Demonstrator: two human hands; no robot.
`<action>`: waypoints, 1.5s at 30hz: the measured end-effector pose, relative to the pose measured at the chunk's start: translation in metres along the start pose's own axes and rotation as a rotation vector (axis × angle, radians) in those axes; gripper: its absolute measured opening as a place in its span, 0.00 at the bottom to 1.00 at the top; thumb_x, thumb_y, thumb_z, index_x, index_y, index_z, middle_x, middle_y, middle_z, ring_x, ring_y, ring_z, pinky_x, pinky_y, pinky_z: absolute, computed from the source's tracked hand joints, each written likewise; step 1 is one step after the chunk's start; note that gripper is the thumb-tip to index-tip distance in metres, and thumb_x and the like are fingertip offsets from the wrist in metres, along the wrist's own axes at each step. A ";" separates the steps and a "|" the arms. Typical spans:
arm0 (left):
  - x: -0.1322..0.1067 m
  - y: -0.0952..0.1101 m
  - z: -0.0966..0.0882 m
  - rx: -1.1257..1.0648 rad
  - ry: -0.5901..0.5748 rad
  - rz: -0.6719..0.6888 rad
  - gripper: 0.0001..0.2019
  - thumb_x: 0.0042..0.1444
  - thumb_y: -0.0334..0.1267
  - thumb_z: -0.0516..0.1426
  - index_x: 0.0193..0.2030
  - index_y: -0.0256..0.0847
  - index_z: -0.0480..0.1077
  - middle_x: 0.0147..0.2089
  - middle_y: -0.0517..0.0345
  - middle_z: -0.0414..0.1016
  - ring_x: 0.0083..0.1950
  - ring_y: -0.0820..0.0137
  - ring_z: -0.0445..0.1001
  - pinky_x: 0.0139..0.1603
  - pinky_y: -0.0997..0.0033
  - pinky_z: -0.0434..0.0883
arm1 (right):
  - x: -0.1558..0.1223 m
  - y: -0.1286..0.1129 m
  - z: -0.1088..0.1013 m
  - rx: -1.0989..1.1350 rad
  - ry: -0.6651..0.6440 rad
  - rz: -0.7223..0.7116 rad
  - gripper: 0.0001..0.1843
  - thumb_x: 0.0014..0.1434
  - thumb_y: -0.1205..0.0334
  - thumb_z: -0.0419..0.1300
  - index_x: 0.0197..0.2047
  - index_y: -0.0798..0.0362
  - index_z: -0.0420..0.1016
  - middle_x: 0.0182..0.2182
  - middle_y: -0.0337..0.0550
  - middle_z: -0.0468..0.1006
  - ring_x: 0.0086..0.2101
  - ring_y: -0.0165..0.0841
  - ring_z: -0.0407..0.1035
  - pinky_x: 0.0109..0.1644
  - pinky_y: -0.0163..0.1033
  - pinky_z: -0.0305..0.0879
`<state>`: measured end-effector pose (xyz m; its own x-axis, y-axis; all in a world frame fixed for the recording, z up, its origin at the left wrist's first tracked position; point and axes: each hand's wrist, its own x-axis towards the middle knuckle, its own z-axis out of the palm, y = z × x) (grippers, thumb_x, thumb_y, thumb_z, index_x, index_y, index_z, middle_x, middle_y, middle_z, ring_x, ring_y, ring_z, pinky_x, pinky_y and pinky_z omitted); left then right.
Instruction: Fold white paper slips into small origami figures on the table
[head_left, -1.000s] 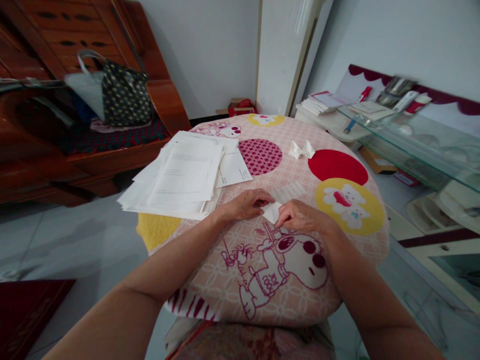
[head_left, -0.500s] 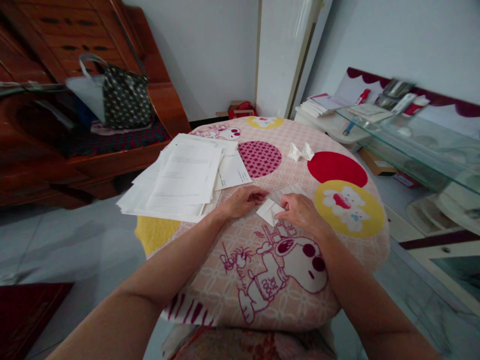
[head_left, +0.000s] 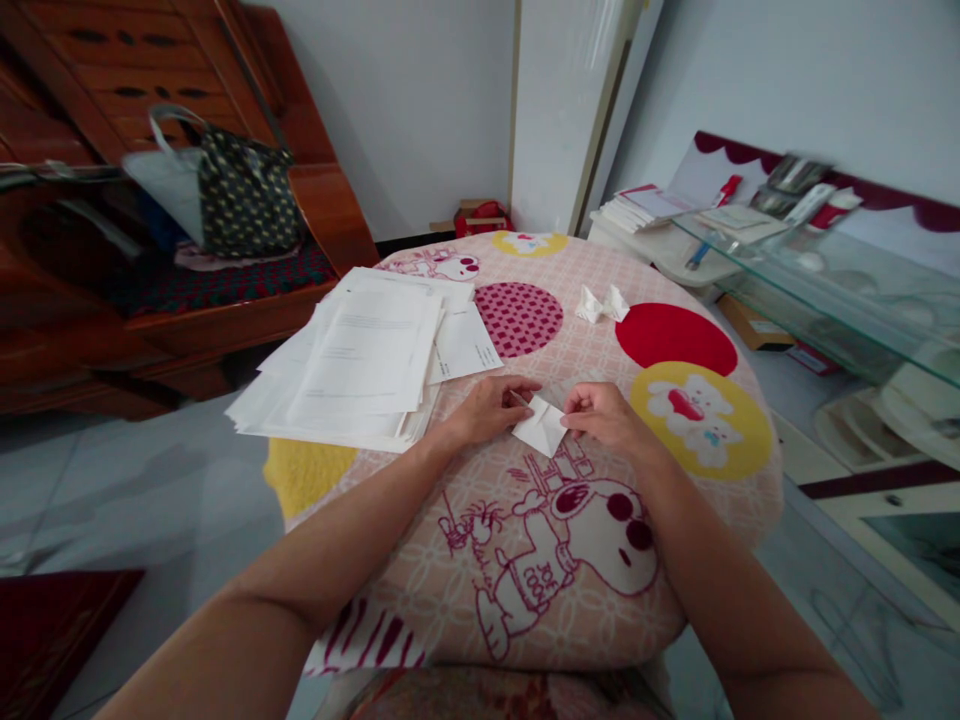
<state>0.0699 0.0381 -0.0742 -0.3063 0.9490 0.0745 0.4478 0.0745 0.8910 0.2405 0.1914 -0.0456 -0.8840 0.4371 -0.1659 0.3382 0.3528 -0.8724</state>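
Note:
A small folded white paper (head_left: 541,428) lies on the round table's pink cartoon cloth (head_left: 525,560). My left hand (head_left: 491,408) pinches its left corner and my right hand (head_left: 604,414) pinches its right corner, both with fingers closed on the paper. The paper shows a pointed lower edge between the two hands. Further back on the cloth sits a small folded white paper shape (head_left: 602,302).
A spread stack of white printed sheets (head_left: 360,362) covers the table's left part. A dark wooden bench (head_left: 150,300) with a patterned handbag (head_left: 240,190) stands at the left. A glass shelf (head_left: 847,290) with papers and bottles runs along the right.
The folded paper has come more into view between my hands, which have drawn slightly apart and now hold it by its two corners.

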 end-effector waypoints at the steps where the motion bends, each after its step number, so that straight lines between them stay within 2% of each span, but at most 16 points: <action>1: 0.000 0.001 -0.001 -0.025 0.004 -0.014 0.20 0.56 0.31 0.61 0.56 0.35 0.74 0.42 0.53 0.80 0.35 0.74 0.74 0.35 0.75 0.71 | 0.001 0.000 0.000 0.069 -0.011 0.006 0.04 0.47 0.63 0.62 0.29 0.53 0.72 0.21 0.37 0.74 0.22 0.30 0.67 0.26 0.35 0.60; 3: -0.001 0.004 -0.002 -0.099 -0.017 -0.045 0.20 0.57 0.33 0.61 0.57 0.34 0.73 0.41 0.54 0.79 0.31 0.76 0.73 0.31 0.76 0.69 | 0.003 0.001 0.000 0.171 -0.011 -0.015 0.06 0.46 0.63 0.63 0.30 0.53 0.73 0.22 0.37 0.74 0.23 0.29 0.67 0.27 0.35 0.61; 5: -0.002 0.008 -0.002 -0.189 -0.088 -0.088 0.18 0.58 0.35 0.61 0.55 0.34 0.74 0.33 0.58 0.77 0.26 0.78 0.70 0.26 0.78 0.66 | 0.005 0.002 0.001 0.241 0.013 -0.047 0.07 0.45 0.62 0.64 0.30 0.53 0.75 0.22 0.37 0.75 0.24 0.29 0.67 0.29 0.35 0.63; 9: -0.002 0.015 0.000 -0.352 -0.196 -0.190 0.07 0.58 0.34 0.61 0.42 0.33 0.74 0.22 0.64 0.70 0.20 0.80 0.66 0.21 0.82 0.63 | 0.008 0.002 0.004 0.375 0.088 -0.059 0.14 0.45 0.60 0.67 0.37 0.55 0.78 0.26 0.39 0.78 0.25 0.30 0.69 0.30 0.36 0.64; 11: -0.002 0.017 0.001 -0.455 -0.150 -0.221 0.06 0.57 0.32 0.62 0.40 0.33 0.72 0.24 0.62 0.72 0.22 0.79 0.70 0.22 0.82 0.66 | 0.008 0.000 0.007 0.436 0.127 -0.066 0.22 0.46 0.58 0.69 0.46 0.55 0.78 0.27 0.39 0.78 0.26 0.31 0.70 0.30 0.37 0.66; 14: -0.003 0.019 0.002 -0.588 -0.029 -0.244 0.11 0.55 0.30 0.62 0.45 0.34 0.69 0.30 0.57 0.77 0.26 0.75 0.76 0.27 0.78 0.73 | 0.008 -0.001 0.012 0.473 0.113 -0.063 0.37 0.46 0.58 0.71 0.59 0.55 0.73 0.27 0.39 0.79 0.27 0.34 0.72 0.31 0.39 0.68; 17: -0.005 0.020 0.002 -0.638 -0.012 -0.250 0.20 0.54 0.29 0.63 0.54 0.34 0.66 0.32 0.54 0.79 0.28 0.71 0.79 0.29 0.75 0.75 | 0.010 0.001 0.015 0.494 0.121 -0.029 0.42 0.45 0.60 0.71 0.64 0.55 0.69 0.26 0.38 0.78 0.25 0.35 0.71 0.29 0.40 0.68; 22: -0.008 0.019 -0.001 -0.541 -0.223 -0.246 0.27 0.58 0.33 0.62 0.63 0.31 0.63 0.32 0.50 0.81 0.30 0.68 0.81 0.31 0.72 0.76 | 0.015 0.011 0.008 0.533 0.195 0.008 0.29 0.44 0.59 0.70 0.51 0.56 0.78 0.22 0.35 0.74 0.22 0.31 0.67 0.25 0.37 0.62; 23: -0.008 0.017 -0.003 -0.468 -0.196 -0.233 0.28 0.59 0.34 0.61 0.65 0.31 0.63 0.31 0.52 0.80 0.29 0.69 0.80 0.31 0.72 0.75 | 0.015 0.012 0.006 0.524 0.175 0.013 0.25 0.44 0.59 0.70 0.48 0.56 0.80 0.22 0.36 0.74 0.22 0.30 0.67 0.25 0.37 0.62; 25: -0.008 0.015 -0.007 -0.265 -0.039 -0.162 0.27 0.59 0.35 0.61 0.65 0.34 0.65 0.30 0.55 0.80 0.28 0.72 0.78 0.32 0.73 0.74 | 0.015 0.013 0.000 0.491 0.106 0.030 0.21 0.44 0.60 0.70 0.43 0.56 0.81 0.23 0.38 0.75 0.23 0.30 0.66 0.26 0.36 0.62; 27: -0.008 0.015 -0.011 -0.059 0.125 -0.040 0.22 0.57 0.34 0.61 0.59 0.37 0.72 0.36 0.54 0.81 0.33 0.73 0.78 0.37 0.73 0.75 | 0.015 0.013 -0.003 0.452 0.018 0.042 0.20 0.44 0.61 0.69 0.43 0.56 0.82 0.24 0.38 0.75 0.23 0.29 0.65 0.25 0.35 0.60; 28: -0.008 0.016 -0.012 0.010 0.149 0.025 0.18 0.57 0.33 0.61 0.55 0.37 0.75 0.40 0.53 0.81 0.37 0.72 0.78 0.40 0.72 0.75 | 0.015 0.012 -0.004 0.436 -0.024 0.043 0.20 0.44 0.62 0.69 0.43 0.56 0.81 0.23 0.37 0.74 0.22 0.28 0.65 0.25 0.35 0.59; 32: -0.012 0.026 -0.012 0.123 0.015 0.258 0.11 0.61 0.32 0.57 0.47 0.42 0.79 0.46 0.53 0.80 0.46 0.70 0.77 0.50 0.67 0.73 | 0.021 0.010 0.002 0.351 -0.119 0.028 0.21 0.46 0.61 0.68 0.45 0.56 0.80 0.21 0.34 0.72 0.20 0.26 0.62 0.22 0.33 0.55; 38: -0.011 0.019 -0.004 0.258 -0.221 0.342 0.12 0.58 0.29 0.59 0.47 0.43 0.79 0.50 0.52 0.78 0.49 0.66 0.76 0.52 0.64 0.72 | 0.032 0.009 0.012 -0.058 0.080 -0.183 0.16 0.48 0.68 0.67 0.44 0.56 0.83 0.24 0.37 0.75 0.26 0.30 0.67 0.31 0.36 0.62; 42: -0.010 0.012 -0.003 0.357 -0.238 0.360 0.15 0.57 0.31 0.62 0.51 0.40 0.77 0.52 0.48 0.77 0.52 0.61 0.75 0.54 0.61 0.71 | 0.020 0.002 0.006 -0.293 0.150 -0.317 0.11 0.51 0.73 0.63 0.37 0.53 0.83 0.31 0.42 0.79 0.32 0.33 0.71 0.38 0.39 0.65; 45: -0.011 0.014 -0.003 0.400 -0.233 0.368 0.16 0.58 0.33 0.62 0.53 0.39 0.76 0.51 0.48 0.76 0.51 0.61 0.75 0.53 0.62 0.71 | 0.004 -0.004 -0.001 -0.374 0.063 -0.368 0.06 0.52 0.73 0.64 0.33 0.54 0.81 0.31 0.43 0.78 0.32 0.34 0.71 0.38 0.39 0.64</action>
<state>0.0772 0.0279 -0.0613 0.1010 0.9733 0.2061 0.7856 -0.2052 0.5837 0.2359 0.1921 -0.0422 -0.9489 0.2730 0.1585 0.1110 0.7587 -0.6419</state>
